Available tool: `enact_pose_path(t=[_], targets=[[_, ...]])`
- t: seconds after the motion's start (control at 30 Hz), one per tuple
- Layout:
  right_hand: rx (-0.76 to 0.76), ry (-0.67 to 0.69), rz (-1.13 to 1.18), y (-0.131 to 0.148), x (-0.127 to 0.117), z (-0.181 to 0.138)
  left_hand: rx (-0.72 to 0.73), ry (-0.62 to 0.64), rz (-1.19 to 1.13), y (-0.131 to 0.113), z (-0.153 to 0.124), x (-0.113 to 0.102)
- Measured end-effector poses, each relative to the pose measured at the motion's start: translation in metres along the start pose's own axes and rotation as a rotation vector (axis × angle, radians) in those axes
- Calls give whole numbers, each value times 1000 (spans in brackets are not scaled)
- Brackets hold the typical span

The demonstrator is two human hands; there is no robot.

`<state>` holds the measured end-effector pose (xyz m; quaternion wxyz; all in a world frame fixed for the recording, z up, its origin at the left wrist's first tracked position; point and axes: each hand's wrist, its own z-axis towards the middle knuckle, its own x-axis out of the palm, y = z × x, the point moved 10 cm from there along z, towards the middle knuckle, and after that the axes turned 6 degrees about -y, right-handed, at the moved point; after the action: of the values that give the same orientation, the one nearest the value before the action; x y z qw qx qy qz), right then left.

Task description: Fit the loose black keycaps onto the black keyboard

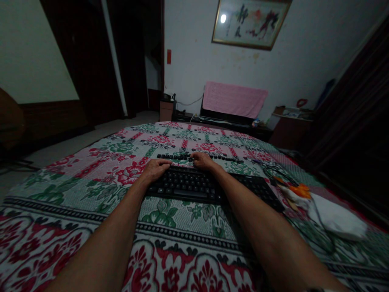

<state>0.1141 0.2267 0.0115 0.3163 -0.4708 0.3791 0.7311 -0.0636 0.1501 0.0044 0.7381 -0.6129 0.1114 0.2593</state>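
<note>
A black keyboard [188,184] lies on the flowered bedspread, most of its keycaps in place. My left hand [155,168] is at its far left corner, thumb and fingers closed on the edge. Behind the keyboard, a row of loose black keycaps [173,156] stretches from left to right on the cloth. My right hand [202,160] reaches over the keyboard to the middle of this row, with thumb and forefinger pinched around a dark keycap [191,158]. My right forearm hides part of the keyboard's right half.
To the right, a white cloth-like bundle [337,217], an orange item [300,191] and dark cables [322,227] lie on the bedspread [121,170]. Beyond the bed, a pink towel [234,99] covers a screen on a low stand. A cabinet [288,129] stands at the right.
</note>
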Motion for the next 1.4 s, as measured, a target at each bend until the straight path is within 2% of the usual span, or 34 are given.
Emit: enact_pose_path(t=[0.37, 0.53, 0.77, 0.93, 1.07, 1.2, 1.3, 1.4], targets=[[220, 21, -59, -3, -1, 1, 5, -14, 36, 1, 1, -1], [197, 54, -47, -2, -2, 1, -14, -14, 33, -2, -3, -2], [265, 6, -68, -32, -23, -17, -6, 5, 18, -5, -2, 0], [180, -26, 47, -32, -25, -22, 33, 3, 35, -4, 0, 0], [26, -3, 170, -11, -18, -15, 14, 0, 61, -1, 0, -1], [-87, 97, 191, 9, -8, -11, -3, -4, 63, -2, -2, -1], [-72, 144, 191, 10, -4, -11, -20, 1, 74, -2, -3, -1], [3, 131, 229, 2, -4, -12, -11, 5, 87, -3, -3, -1]])
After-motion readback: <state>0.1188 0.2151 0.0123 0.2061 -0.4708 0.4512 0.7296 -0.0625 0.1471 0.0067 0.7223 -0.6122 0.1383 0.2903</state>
